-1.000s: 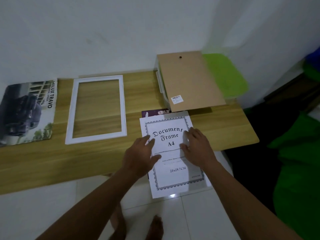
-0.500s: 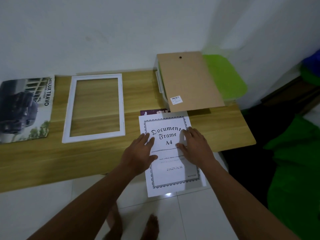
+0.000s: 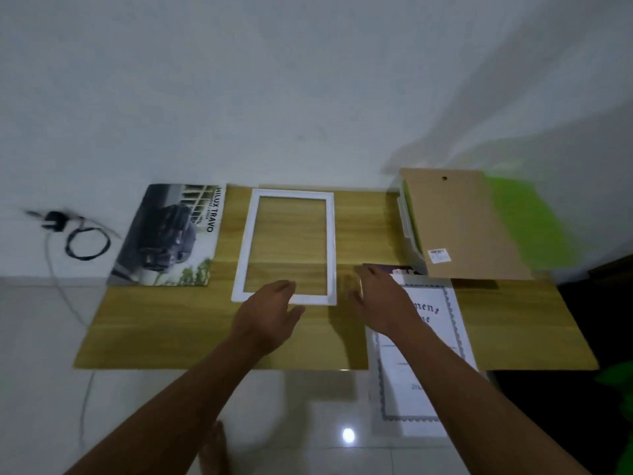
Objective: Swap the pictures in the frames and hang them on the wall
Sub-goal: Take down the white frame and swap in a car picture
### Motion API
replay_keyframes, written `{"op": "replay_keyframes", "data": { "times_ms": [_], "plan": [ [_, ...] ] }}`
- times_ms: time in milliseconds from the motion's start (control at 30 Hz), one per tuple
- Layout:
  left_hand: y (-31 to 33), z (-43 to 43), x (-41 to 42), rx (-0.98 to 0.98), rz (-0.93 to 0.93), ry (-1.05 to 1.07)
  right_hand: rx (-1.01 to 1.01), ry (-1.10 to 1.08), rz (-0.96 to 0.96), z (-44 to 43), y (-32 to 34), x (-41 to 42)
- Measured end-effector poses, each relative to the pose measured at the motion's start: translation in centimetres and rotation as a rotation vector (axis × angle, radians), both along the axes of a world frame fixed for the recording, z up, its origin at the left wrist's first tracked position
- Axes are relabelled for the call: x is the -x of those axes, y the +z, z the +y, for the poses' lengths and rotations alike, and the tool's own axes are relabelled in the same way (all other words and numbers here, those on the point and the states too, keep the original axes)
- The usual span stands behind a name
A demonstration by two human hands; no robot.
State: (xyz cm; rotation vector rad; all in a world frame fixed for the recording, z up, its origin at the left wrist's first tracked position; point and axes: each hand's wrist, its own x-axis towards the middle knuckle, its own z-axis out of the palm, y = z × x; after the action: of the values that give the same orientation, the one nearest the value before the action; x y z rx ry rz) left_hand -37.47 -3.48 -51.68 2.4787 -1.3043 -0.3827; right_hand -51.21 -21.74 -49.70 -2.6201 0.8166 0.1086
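Observation:
An empty white frame (image 3: 291, 195) lies flat on the wooden table (image 3: 171, 330). A car picture marked "HILUX TRAVO" (image 3: 171, 234) lies left of it. The white "Document Frame A4" sheet (image 3: 431, 337) hangs over the table's front edge at the right. My left hand (image 3: 270, 315) is open over the frame's near edge. My right hand (image 3: 380, 299) is open with spread fingers, between the frame and the sheet. Neither hand holds anything.
A brown backing board (image 3: 462, 228) rests tilted on a clear box (image 3: 407, 217) at the back right, with a dark purple item (image 3: 376, 268) in front. A black plug and cable (image 3: 78, 238) lie on the floor at left. Green objects stand at right.
Both hands have left the document sheet and moved left toward the white frame. The camera has swung left, bringing the plug and cable into view.

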Motion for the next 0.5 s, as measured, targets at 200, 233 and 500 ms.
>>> {"op": "replay_keyframes", "data": {
  "times_ms": [200, 233, 500],
  "plan": [
    [-0.5, 7.4, -10.5, 0.079, -0.022, 0.113, -0.038, 0.065, -0.037, 6.0, 0.5, -11.9],
    [-0.8, 8.6, -12.2, 0.115, -0.020, 0.126, -0.049, 0.072, -0.035, 7.1, 0.3, -13.9],
    [-3.0, 14.8, -24.8, 0.151, 0.030, 0.359, -0.127, 0.073, 0.023, 14.3, -3.8, -26.9]
  ]
}}
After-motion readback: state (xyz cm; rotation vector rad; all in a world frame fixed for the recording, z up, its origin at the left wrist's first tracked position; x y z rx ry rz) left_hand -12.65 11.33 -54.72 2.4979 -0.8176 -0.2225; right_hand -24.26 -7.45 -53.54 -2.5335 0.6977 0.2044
